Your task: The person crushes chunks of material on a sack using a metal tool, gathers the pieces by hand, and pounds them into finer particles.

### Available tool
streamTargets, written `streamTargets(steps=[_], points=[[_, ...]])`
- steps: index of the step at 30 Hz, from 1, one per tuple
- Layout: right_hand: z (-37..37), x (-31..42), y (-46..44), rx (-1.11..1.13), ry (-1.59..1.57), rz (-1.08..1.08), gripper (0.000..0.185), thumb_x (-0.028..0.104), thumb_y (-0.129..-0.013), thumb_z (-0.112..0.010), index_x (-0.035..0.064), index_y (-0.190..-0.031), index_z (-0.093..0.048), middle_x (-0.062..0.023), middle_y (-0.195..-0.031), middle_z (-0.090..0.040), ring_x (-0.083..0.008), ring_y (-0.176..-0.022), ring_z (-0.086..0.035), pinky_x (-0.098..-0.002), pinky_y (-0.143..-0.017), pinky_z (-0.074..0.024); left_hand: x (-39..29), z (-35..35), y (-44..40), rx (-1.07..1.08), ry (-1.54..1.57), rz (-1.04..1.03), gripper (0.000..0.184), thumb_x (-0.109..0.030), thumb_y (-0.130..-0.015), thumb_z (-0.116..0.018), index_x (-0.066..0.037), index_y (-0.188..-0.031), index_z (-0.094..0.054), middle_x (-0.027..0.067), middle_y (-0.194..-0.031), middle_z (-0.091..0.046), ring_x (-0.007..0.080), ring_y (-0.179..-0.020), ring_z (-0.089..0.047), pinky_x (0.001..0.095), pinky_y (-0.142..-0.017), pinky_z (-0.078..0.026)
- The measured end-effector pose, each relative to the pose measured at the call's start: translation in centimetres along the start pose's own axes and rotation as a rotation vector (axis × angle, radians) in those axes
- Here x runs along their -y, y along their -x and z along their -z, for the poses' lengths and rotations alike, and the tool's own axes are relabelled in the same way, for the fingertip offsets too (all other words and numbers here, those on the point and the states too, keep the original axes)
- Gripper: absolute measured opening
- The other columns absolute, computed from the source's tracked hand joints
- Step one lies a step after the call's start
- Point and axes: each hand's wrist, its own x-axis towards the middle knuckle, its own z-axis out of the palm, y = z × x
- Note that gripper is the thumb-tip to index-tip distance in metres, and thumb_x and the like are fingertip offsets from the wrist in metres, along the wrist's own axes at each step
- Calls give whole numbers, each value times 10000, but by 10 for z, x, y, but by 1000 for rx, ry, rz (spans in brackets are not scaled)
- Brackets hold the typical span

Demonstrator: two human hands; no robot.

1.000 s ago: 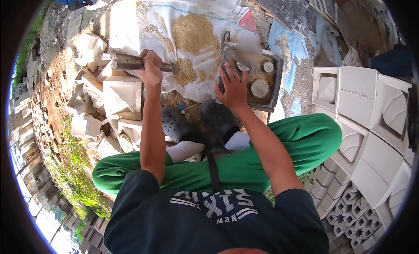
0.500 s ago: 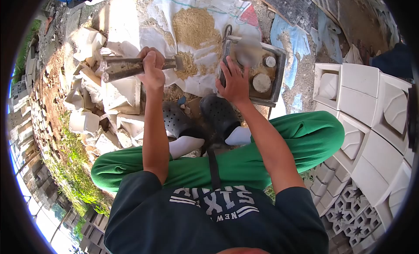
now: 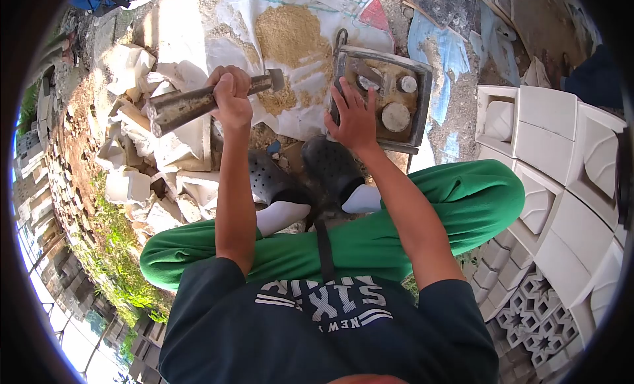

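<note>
My left hand [image 3: 230, 97] is wrapped round the middle of a thick, worn bar-like tool [image 3: 181, 108]; a flat, dark end piece points right, and its pale, rough end points left. The tool is held tilted above broken white pieces and a sack sheet. My right hand [image 3: 356, 116] lies with fingers spread over the left side of a square, dark-framed mould [image 3: 422, 113]. Inside the mould are two round, pale knobs, the larger one [image 3: 396, 117] nearer me, and a narrow metal-looking piece [image 3: 365, 71] just beyond my fingertips.
Sandy powder [image 3: 290, 31] lies on a white sack sheet [image 3: 231, 14] ahead. Broken white pieces [image 3: 188, 143] are heaped at left. Pale moulded blocks [image 3: 545, 113] stand stacked at right, above patterned openwork blocks [image 3: 538, 318]. Another person's dark clothing [image 3: 598, 77] shows at far right.
My left hand has risen slightly, and the tool has tilted more, its right end higher. My right hand stays on the mould's left side. The blur inside the mould has cleared.
</note>
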Motion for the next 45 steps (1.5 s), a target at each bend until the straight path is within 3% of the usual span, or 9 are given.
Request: streamTargets(steps=[5,12,16,25,29,32,36,40,45], points=[[6,4,0,10,-15,-10,541,356,-776,-561,99,-1247,-499,-108,-1371,-417,-247,-1173,-474,-572,-1064,-189,53,10,3,-143,-104,145,273,-117,-830,-458,-90,-599,-314,-19,-527,-311,73,-483,-267,242,-465,-222],[3,1,2,11,-30,-17,527,351,-798,-555,98,-1256,-493,-99,-1387,-402,-255,-1193,-457,-567,-1070,-173,-16,-18,10,30,-89,-6,269,-123,-822,-460,-94,-600,-312,-16,-536,-326,66,-497,-246,251,-479,-228],[5,1,0,-12,-26,-2,532,348,-774,-566,95,-1239,-508,-103,-1366,-420,-255,-1127,-507,-571,-1063,-194,58,25,19,-50,-354,112,254,-112,-823,-457,-83,-605,-330,-26,-548,-323,64,-501,-275,252,-473,-228],[3,2,4,12,-36,-17,528,346,-786,-563,104,-1249,-489,-106,-1370,-414,-254,-1154,-485,-567,-1070,-173,-17,-10,5,83,-128,48,247,-87,-807,-412,-88,-591,-293,-18,-534,-294,72,-498,-255,249,-461,-204],[4,1,1,-15,-21,-3,539,351,-768,-573,112,-1246,-497,-102,-1366,-420,-252,-1150,-487,-571,-1069,-180,55,34,15,9,-378,156,270,-85,-831,-440,-82,-595,-309,-28,-540,-308,62,-483,-256,251,-448,-206],[2,0,2,-2,-39,-10,543,354,-771,-569,112,-1251,-494,-105,-1364,-420,-253,-1147,-487,-572,-1069,-180,35,21,1,-22,-210,206,268,-78,-838,-457,-80,-609,-319,-35,-545,-307,58,-480,-256,246,-442,-203],[3,4,7,26,-38,-25,547,360,-777,-563,112,-1259,-490,-108,-1369,-416,-253,-1157,-484,-571,-1071,-177,-25,-6,1,110,-132,38,243,-51,-819,-429,-92,-610,-312,-26,-538,-295,59,-495,-250,251,-449,-205],[5,0,-2,12,-24,-18,535,352,-790,-557,112,-1262,-485,-107,-1377,-409,-253,-1160,-483,-564,-1073,-170,6,23,-1,111,-100,0,247,-69,-819,-428,-92,-608,-302,-22,-529,-295,68,-493,-251,256,-452,-207],[7,2,3,24,-35,-12,521,345,-795,-559,113,-1255,-484,-104,-1380,-406,-253,-1162,-482,-557,-1076,-163,30,34,-8,-90,-296,180,260,-80,-819,-421,-96,-599,-282,-12,-518,-295,84,-479,-240,255,-448,-204]])
